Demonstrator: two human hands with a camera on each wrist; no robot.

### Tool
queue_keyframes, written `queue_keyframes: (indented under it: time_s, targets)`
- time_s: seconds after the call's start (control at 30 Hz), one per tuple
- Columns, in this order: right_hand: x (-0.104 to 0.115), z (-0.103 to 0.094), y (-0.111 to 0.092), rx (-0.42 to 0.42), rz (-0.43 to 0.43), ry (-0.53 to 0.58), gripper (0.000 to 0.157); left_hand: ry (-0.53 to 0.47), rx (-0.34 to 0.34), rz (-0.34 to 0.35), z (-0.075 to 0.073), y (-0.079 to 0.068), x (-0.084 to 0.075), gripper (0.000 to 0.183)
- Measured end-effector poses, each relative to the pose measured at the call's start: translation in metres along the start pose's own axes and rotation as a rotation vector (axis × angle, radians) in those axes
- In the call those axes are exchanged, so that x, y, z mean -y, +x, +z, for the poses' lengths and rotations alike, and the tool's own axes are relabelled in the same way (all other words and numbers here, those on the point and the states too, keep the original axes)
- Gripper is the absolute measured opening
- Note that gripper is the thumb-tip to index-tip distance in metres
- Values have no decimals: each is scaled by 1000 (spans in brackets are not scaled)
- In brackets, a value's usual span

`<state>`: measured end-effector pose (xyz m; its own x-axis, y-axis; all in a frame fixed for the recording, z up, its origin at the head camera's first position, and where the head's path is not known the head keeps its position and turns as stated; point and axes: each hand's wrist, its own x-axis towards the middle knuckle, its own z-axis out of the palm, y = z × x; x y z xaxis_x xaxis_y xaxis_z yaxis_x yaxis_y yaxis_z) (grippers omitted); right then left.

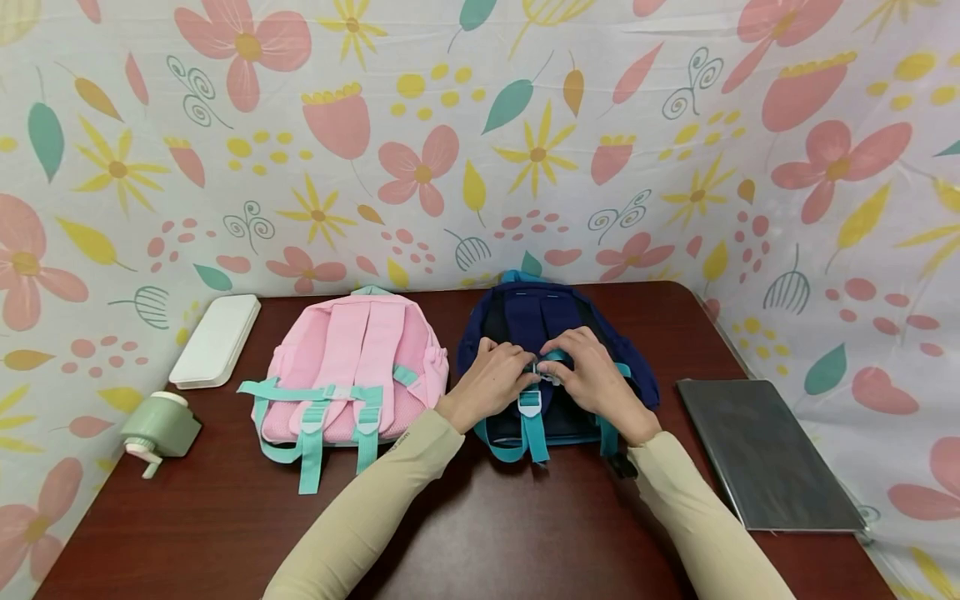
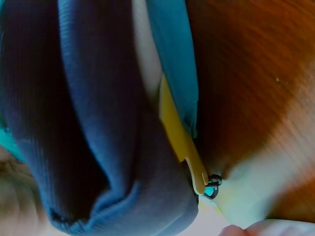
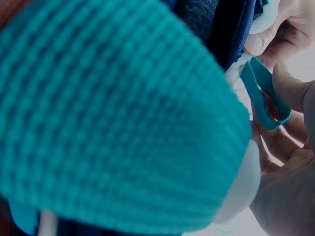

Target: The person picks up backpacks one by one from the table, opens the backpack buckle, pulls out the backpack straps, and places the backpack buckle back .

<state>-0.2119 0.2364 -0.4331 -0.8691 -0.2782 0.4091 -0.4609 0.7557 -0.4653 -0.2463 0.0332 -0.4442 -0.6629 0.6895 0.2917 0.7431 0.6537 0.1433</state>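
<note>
There's room before the navy backpack [image 1: 528,321]; pink backpack [image 1: 341,354] blocks left.

On the table [image 1: 525,533], left to right: sharpener [image 1: 167,427] before box [image 1: 216,340], first backpack [image 1: 348,358], second backpack [image 1: 543,312], slab [image 1: 768,454].

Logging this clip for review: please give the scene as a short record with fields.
left hand: pinches white buckle
right hand: holds teal strap loop
beneath both hands: navy backpack
left of that: pink backpack
far left: white case, green device with crank
far right: dark flat item
surface: brown table
backdrop: floral cloth
</note>
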Motion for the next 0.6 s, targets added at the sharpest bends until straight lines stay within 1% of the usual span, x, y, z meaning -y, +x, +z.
queue_keyframes:
  time_s: [0.2,0.33,0.47,0.6]
  targets:
    - [-1,0,-2,-13,10,43,18,-18,9,-3,0,0,0,35]
    - [0,0,-2,-7,19,38,22,-36,22,-5,0,1,-1,33]
    - [0,-2,2,42,-14,-58,28,-26,35,-6,-1,1,-2,30]
    - [2,-1,3,74,-32,-145,23,-2,25,-3,-1,0,-3,29]
